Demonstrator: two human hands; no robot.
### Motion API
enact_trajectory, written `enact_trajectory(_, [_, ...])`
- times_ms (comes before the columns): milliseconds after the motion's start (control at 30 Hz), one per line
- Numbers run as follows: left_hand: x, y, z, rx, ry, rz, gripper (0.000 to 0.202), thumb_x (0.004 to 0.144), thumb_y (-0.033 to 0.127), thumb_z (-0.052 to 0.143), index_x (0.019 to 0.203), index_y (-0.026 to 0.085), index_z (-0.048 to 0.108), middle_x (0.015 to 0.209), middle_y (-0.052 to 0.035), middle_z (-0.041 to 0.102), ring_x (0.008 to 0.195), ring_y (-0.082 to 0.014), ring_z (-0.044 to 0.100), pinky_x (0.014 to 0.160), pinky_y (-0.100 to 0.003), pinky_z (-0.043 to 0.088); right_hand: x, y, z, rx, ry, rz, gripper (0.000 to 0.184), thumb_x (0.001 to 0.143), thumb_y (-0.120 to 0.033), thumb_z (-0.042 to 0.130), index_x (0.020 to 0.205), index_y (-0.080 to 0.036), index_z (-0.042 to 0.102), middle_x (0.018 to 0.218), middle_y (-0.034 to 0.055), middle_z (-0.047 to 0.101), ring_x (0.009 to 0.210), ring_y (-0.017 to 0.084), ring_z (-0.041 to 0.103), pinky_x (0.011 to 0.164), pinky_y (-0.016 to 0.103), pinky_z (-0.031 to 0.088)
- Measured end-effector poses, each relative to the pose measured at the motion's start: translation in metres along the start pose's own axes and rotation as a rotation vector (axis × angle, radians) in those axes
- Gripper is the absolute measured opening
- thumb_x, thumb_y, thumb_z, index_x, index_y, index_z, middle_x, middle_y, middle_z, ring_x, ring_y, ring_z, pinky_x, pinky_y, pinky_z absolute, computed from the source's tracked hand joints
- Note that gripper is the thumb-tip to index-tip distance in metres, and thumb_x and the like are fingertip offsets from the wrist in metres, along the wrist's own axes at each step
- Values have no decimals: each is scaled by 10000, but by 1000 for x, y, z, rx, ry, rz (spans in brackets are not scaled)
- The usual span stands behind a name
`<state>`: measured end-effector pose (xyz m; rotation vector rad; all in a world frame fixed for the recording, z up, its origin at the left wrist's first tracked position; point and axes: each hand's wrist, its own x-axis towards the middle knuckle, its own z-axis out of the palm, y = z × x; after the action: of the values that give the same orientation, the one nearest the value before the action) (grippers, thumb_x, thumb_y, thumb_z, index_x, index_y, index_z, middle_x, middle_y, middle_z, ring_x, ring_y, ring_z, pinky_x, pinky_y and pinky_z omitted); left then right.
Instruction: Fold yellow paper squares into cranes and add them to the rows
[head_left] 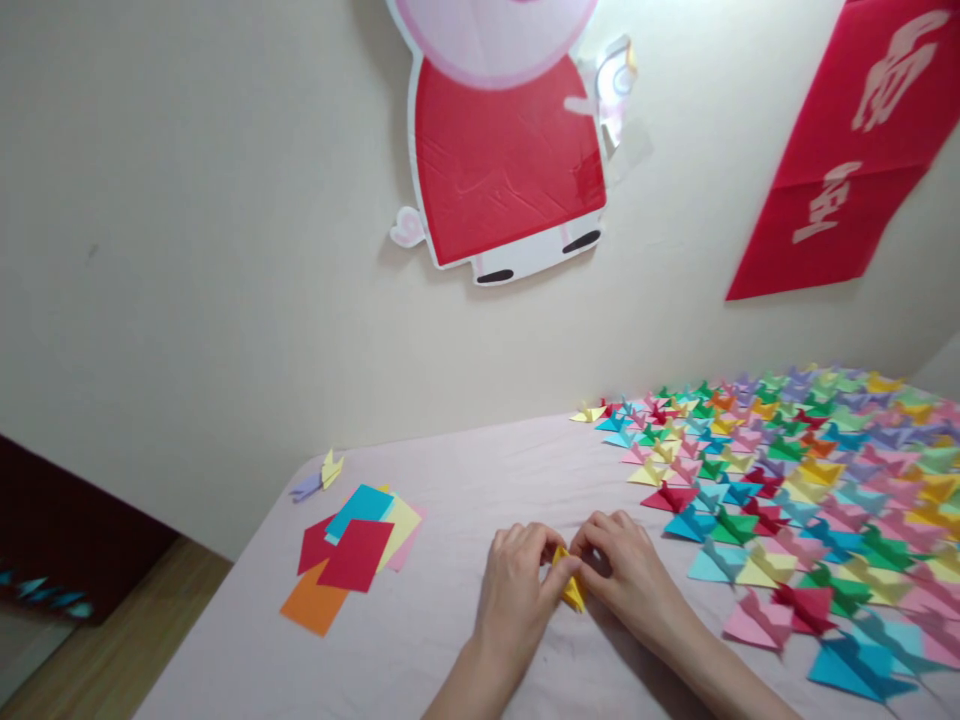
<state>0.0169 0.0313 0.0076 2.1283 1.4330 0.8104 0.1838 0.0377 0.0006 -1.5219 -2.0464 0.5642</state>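
A small folded yellow paper (573, 594) is between my two hands, just above the pinkish sheet (450, 640). My left hand (521, 580) pinches it from the left, thumb lying across its front. From the other side, my right hand (619, 570) has its thumb and index finger closed at the paper's upper end. Both hands cover part of the paper, so its full shape is hidden.
Flat coloured squares of paper (360, 555) lie in a loose pile at left. Behind them sit two folded pieces, one yellow (331, 470) and one purple (306, 487). Rows of folded paper cranes (772, 520) cover the right side. The wall (225, 250) rises behind.
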Motion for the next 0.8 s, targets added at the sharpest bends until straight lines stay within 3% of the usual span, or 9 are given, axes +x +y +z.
enact_trajectory(100, [-1,1,1,13,8,6,93,910,244,655,848,218,592,842,27,639,814,-186,554,779,-318,352,0,-2,-1,9,5,-5,107,825,-164,626,729,-211,620,819,30,657,858,242,537,768,372,388])
enact_trajectory(233, [0,0,2,-9,28,-2,145,943,167,573,807,216,586,823,30,635,814,-176,557,776,-310,348,-1,-5,-3,5,17,-7,137,805,-111,591,708,-208,595,792,22,642,846,231,538,766,364,386])
enact_trajectory(500, [0,0,2,-51,28,4,219,987,229,471,812,224,603,848,9,653,860,-188,570,808,-322,375,0,-2,-4,-8,-12,-30,124,781,-109,593,721,-218,589,809,15,639,846,221,537,772,356,386])
enact_trajectory(633, [-2,4,-1,-73,34,-11,205,986,229,479,823,227,603,850,16,647,857,-182,560,817,-325,385,-1,-2,-4,9,20,-84,141,840,-166,572,713,-222,545,804,22,629,829,219,532,748,352,393])
enact_trajectory(733, [-3,8,0,-43,89,-65,50,923,201,560,901,230,595,930,2,644,910,-196,555,849,-348,392,-2,-2,-5,-4,83,-81,157,863,-181,542,714,-221,516,773,29,617,794,217,514,719,348,387])
enact_trajectory(800, [-5,10,3,13,124,-104,144,841,148,613,957,226,578,991,-14,630,977,-217,539,885,-371,387,-3,-3,-4,-48,100,-76,148,835,-154,549,708,-219,511,762,29,609,783,217,504,707,343,377])
